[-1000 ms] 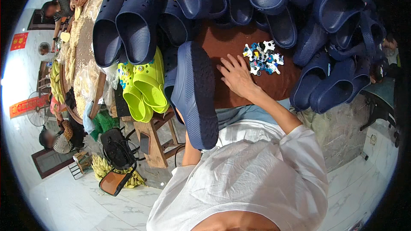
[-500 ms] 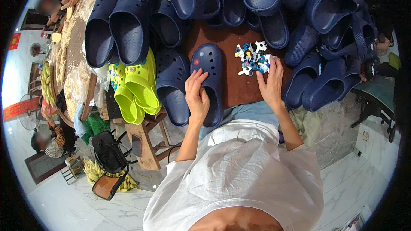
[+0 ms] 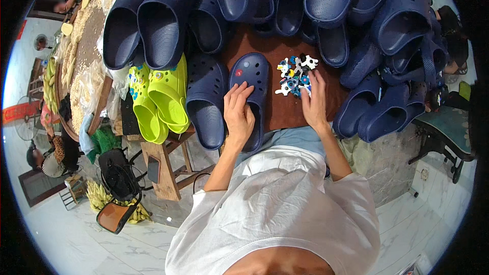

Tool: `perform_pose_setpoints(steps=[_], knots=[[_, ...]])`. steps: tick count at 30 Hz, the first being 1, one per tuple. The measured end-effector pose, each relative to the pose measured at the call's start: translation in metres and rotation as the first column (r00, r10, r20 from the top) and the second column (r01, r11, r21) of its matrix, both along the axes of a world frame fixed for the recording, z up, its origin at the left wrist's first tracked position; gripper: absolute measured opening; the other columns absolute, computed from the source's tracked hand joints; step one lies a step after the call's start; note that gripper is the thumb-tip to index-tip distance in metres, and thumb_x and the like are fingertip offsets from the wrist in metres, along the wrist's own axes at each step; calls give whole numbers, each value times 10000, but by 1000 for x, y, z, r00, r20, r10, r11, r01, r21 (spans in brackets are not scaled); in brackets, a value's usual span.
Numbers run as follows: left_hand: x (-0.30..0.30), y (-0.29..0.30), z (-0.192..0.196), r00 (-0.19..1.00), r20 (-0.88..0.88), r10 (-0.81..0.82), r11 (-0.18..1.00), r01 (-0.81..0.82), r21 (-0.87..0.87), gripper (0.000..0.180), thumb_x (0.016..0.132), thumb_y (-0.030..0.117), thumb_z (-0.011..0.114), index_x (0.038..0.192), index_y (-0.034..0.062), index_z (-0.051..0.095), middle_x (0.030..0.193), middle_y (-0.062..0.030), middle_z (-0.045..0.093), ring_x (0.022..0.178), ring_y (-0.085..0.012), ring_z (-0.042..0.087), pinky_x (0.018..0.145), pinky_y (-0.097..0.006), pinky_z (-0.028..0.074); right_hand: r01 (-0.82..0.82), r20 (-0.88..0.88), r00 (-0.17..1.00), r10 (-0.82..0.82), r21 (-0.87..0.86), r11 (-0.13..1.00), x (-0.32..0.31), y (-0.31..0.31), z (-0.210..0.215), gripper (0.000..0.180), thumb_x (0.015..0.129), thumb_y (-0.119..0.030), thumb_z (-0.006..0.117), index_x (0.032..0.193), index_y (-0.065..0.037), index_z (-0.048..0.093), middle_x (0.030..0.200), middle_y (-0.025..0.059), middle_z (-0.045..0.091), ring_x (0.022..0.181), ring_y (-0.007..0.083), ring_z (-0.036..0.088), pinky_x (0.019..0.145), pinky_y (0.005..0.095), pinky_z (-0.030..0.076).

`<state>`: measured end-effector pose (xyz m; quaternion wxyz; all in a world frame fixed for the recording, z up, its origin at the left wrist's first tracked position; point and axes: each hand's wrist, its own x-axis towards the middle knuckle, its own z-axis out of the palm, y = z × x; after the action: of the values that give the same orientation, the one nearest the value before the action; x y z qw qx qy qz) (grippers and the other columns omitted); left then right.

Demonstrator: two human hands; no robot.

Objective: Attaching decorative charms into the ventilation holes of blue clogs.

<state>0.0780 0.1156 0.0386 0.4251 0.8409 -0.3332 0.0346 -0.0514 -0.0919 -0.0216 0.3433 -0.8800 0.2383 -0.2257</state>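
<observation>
The left hand (image 3: 238, 114) is laid palm down on a navy foam clog (image 3: 250, 97), with the fingers spread over its upper and heel opening; nothing is enclosed in the grip, which is only pressed flat. The clog is set toe-away on the brown surface (image 3: 275, 112), a small red charm (image 3: 239, 72) being fixed beyond the fingertips. The right forearm is extended upward, and the right hand (image 3: 314, 103) is held with fingers loosely open, their tips touching a heap of small shoe charms (image 3: 294, 75) just ahead. Left of the left hand a second navy clog (image 3: 206, 103) and lime-green clogs (image 3: 157, 103) are seen.
</observation>
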Motion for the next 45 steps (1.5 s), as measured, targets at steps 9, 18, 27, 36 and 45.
perform_pose_setpoints(steps=[9,18,27,36,45], knots=[[-46,18,11,994,75,75,990,-66,-124,359,818,-66,588,1158,25,657,1263,-180,596,1200,-364,541,1029,-430,419,175,42,984,-172,-51,983,-18,-26,12,168,932,-62,559,1074,-42,647,1062,143,616,1027,332,590,905,431,447],[-58,20,-23,730,-677,-92,908,-218,-358,356,933,26,606,1279,-31,540,1253,-115,580,1149,-205,562,967,-324,456,43,-146,989,-35,49,998,-17,-12,29,181,878,-70,638,1058,-83,648,974,116,601,920,306,617,798,412,452],[-26,-11,-3,373,-899,-230,823,-418,-385,464,976,306,636,1257,-57,563,1195,-56,601,1084,-118,535,981,-266,401,-62,-236,971,36,-102,993,-19,-5,24,320,863,-69,671,1172,-74,586,995,121,601,940,310,603,810,427,456],[-28,-24,-13,306,-931,-197,700,-621,-352,240,940,315,694,910,93,610,872,29,571,760,-62,482,710,-234,385,-7,-150,988,34,181,983,-18,-13,43,308,836,9,678,1129,-46,602,905,87,589,762,192,569,730,319,495],[-26,-12,-25,236,-958,-163,834,-486,-262,404,966,218,645,1238,-71,564,1230,-80,615,1082,-127,568,963,-258,418,-89,-192,974,117,150,985,0,-13,81,312,837,6,674,1137,-56,609,901,67,590,779,175,574,766,304,485]])
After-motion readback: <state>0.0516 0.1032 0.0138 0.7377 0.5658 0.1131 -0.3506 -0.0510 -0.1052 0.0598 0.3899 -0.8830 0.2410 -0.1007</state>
